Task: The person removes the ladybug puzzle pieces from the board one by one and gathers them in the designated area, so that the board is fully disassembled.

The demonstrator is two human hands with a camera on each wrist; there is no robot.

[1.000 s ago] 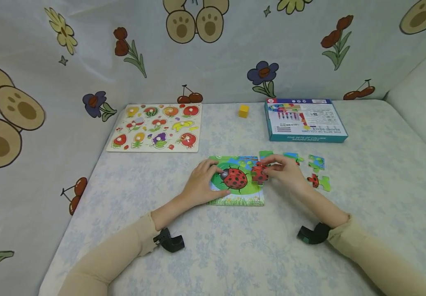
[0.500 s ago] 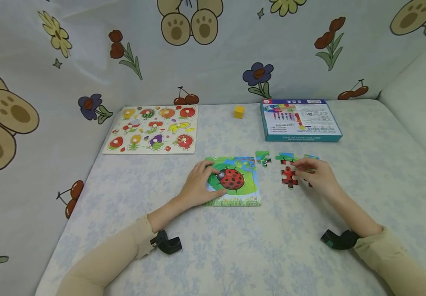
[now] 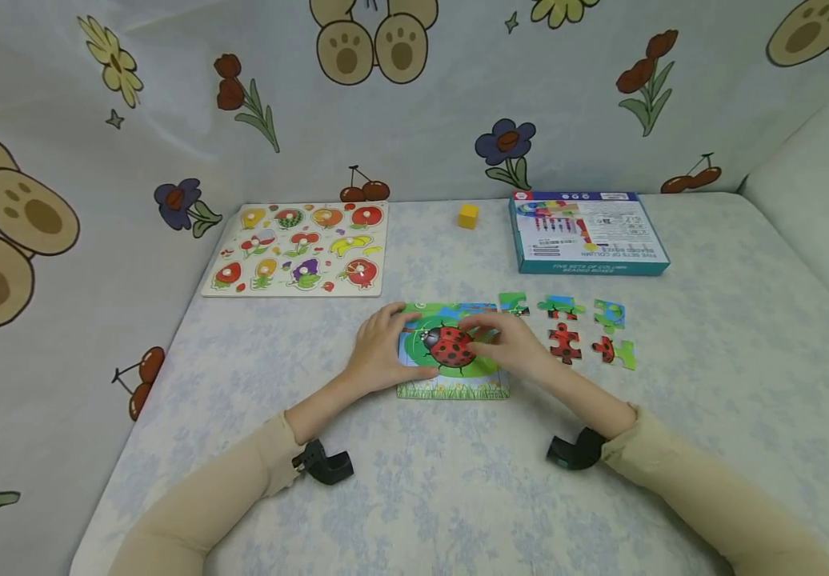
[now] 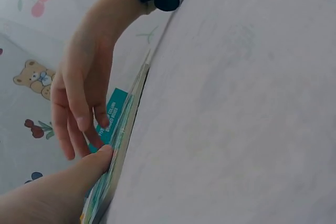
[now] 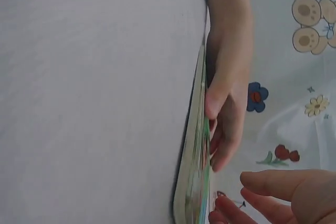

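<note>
A ladybug picture board [image 3: 450, 388] lies flat on the table. The left hand [image 3: 378, 352] rests on its left part, thumb and fingers spread; in the left wrist view the thumb [image 4: 100, 158] touches the board's top. Over the board's right part is the right hand [image 3: 518, 348], its fingers slightly bent, with nothing seen between them; the right wrist view shows its fingertips apart. Right of the board lie loose puzzle pieces: a red one [image 3: 564, 342], a red and green one [image 3: 625, 354], a blue and green one [image 3: 610, 312] and others along the back.
A fruit picture board [image 3: 292, 250] lies at the back left. Behind the ladybug board is a small yellow cube [image 3: 468, 216], and a flat teal-edged box [image 3: 590, 236] lies at the back right. A patterned cloth [image 3: 414, 144] hangs behind the table.
The right hand moved the red piece from the board's right edge to among the loose pieces, let it go, and came back left over the board. The left hand stays on the board.
</note>
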